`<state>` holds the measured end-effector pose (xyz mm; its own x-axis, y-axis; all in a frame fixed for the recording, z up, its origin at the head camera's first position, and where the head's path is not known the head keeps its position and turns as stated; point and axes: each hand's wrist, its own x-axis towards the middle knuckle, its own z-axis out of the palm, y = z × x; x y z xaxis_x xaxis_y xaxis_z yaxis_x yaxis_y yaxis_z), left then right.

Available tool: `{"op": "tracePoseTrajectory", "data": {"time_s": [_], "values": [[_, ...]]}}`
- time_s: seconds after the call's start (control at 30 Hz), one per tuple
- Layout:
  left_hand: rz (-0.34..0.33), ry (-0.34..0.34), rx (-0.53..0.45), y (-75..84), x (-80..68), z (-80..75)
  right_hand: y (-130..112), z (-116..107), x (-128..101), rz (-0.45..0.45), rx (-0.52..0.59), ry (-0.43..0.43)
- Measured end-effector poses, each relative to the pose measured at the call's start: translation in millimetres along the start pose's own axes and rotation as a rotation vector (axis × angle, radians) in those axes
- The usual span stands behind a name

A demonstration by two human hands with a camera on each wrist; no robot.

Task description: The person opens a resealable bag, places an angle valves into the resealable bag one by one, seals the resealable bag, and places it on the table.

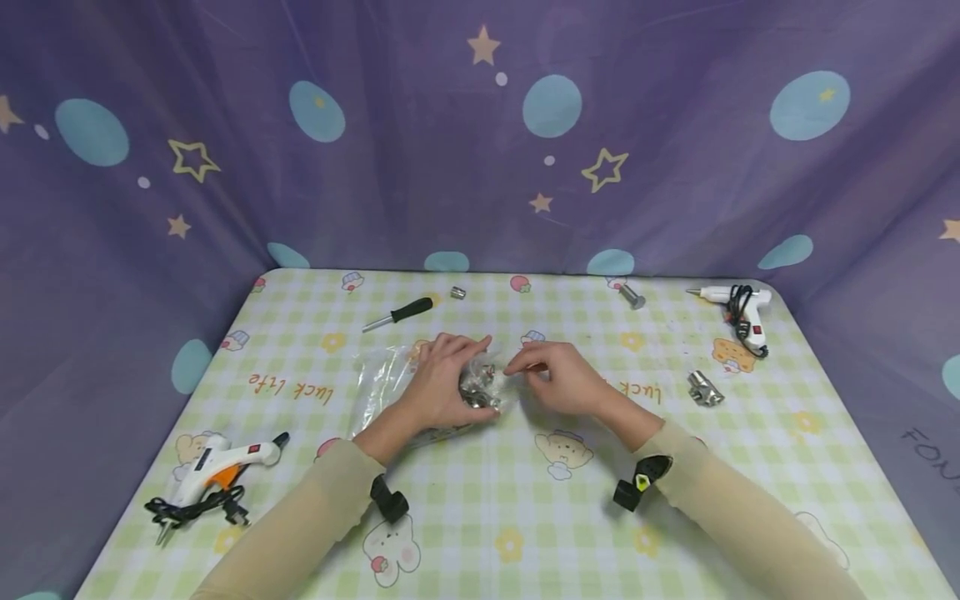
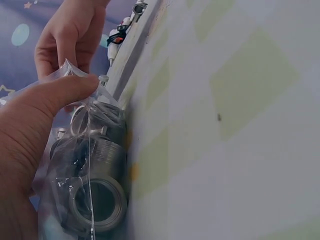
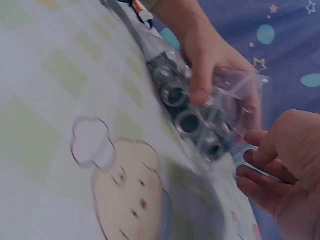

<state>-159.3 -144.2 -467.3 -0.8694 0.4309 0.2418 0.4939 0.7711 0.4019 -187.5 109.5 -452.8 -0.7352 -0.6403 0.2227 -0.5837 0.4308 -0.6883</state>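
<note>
My left hand [image 1: 442, 383] grips a clear plastic bag [image 1: 381, 385] from above, fingers along its far side and thumb along its near side. Shiny metal ring-shaped and threaded fittings [image 2: 97, 200] fill the bag, which lies on the table. Its mouth end points right, the film gathered near my left thumb [image 2: 70, 92]. Facing that end is my right hand [image 1: 562, 379], fingers loosely bent, fingertips right at the film. Nothing shows between those fingers in the right wrist view.
A black-handled screwdriver [image 1: 411, 309] and a small metal cylinder [image 1: 458, 292] lie behind the bag. Farther right are a metal bolt [image 1: 632, 296], a shiny metal fitting [image 1: 705, 389] and a white glue gun [image 1: 750, 308]. Another glue gun [image 1: 202, 471] with orange trigger lies front left.
</note>
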Motion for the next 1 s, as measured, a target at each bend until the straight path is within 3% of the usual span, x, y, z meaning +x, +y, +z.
{"op": "tracePoseTrajectory", "data": {"time_s": [0.27, 0.6, 1.0], "values": [[0.000, 0.007, 0.000, 1.8, -0.8, -1.7, 10, -41, -17, 0.054, -0.063, 0.075], [-0.017, -0.006, -0.021, 1.3, -2.3, -2.3, 20, -98, -49, 0.164, -0.189, 0.097], [0.001, -0.012, -0.031, 0.8, -3.5, -3.7, 34, -143, -94, 0.220, -0.353, 0.150]]}}
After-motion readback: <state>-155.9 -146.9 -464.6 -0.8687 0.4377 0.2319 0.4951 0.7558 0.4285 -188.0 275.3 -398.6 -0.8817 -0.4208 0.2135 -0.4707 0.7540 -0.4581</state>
